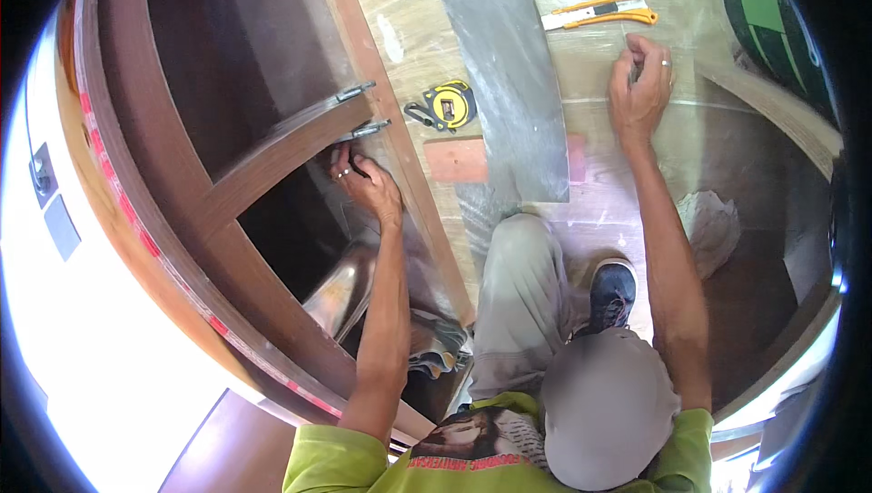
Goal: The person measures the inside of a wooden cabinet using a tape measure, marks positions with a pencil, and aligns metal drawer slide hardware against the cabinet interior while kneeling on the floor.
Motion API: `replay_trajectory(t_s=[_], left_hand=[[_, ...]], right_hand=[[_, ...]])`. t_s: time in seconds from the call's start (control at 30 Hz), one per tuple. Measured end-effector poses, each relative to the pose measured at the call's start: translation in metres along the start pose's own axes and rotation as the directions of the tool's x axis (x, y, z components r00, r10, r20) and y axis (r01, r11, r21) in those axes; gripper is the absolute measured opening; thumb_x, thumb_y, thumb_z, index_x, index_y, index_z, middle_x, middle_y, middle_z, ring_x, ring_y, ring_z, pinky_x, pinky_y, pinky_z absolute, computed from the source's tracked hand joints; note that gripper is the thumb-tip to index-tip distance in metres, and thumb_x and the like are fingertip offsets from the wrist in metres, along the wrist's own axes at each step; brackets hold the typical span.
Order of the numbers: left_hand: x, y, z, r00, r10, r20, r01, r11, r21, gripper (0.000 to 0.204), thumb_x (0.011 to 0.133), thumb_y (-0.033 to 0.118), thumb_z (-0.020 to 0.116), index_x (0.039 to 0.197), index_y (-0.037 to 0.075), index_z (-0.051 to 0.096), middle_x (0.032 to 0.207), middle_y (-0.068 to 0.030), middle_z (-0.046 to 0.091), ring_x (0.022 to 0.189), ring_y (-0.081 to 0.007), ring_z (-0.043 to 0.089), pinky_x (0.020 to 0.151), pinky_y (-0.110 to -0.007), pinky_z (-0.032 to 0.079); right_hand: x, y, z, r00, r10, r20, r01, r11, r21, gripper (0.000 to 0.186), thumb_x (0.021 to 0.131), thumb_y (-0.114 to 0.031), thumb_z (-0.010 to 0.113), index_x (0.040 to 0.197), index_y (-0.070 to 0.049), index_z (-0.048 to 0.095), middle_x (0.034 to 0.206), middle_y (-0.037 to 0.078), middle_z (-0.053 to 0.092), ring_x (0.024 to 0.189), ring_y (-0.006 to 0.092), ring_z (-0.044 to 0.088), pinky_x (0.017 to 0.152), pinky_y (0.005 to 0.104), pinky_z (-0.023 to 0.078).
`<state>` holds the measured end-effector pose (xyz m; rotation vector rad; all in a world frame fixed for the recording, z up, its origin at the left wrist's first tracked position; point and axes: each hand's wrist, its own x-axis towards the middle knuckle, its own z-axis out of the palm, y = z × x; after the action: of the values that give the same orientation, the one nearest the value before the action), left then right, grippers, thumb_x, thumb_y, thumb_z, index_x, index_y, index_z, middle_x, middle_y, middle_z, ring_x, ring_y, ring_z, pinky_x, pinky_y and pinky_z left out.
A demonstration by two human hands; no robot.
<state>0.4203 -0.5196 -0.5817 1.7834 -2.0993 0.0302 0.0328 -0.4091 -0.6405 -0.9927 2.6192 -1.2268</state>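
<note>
Left hand [371,191] at lower hinge [366,130], cabinet divider.
Lower hinge sits at divider's [291,149] right end, upper hinge [354,91] just above; left fingers curled beneath, grip cannot be told. Right hand [643,100] loosely curled over floor [590,66], contents unclear, near cutter [595,12]. Between hands: tape measure [451,106], grey strip [513,66] across reddish block [452,159].

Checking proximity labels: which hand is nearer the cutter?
Right. The right hand is just short of the cutter, apart from it; the left hand is farther off, at the cabinet by the metal fittings.
</note>
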Motion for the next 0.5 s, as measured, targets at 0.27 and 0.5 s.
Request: replay_trajectory(t_s=[0.27,0.5], left_hand=[[0.003,0.003,-0.005,0.999,-0.037,0.003,0.037,0.999,-0.02,0.031,0.094,0.01,0.047,0.12,-0.002,0.058,0.125,-0.0228,0.056,0.12,-0.0374,0.05,0.104,-0.047,0.037],[0.004,-0.006,-0.001,1.0,-0.012,-0.019,0.01,0.998,-0.058,0.031,0.093,0.008,0.047,0.119,-0.002,0.059,0.123,-0.0226,0.056,0.118,-0.0377,0.051,0.103,-0.048,0.037]], right_hand=[[-0.001,-0.001,0.003,1.0,-0.003,0.003,0.003,0.997,-0.077,0.022,0.086,-0.009,0.059,0.108,-0.007,0.061,0.096,0.009,0.06,0.091,0.0252,0.059,0.085,0.0417,0.042],[0.001,-0.006,0.002,0.999,-0.033,-0.019,0.032,0.997,-0.068,0.023,0.084,-0.008,0.06,0.108,-0.008,0.061,0.097,0.008,0.061,0.09,0.0249,0.059,0.084,0.0414,0.042]])
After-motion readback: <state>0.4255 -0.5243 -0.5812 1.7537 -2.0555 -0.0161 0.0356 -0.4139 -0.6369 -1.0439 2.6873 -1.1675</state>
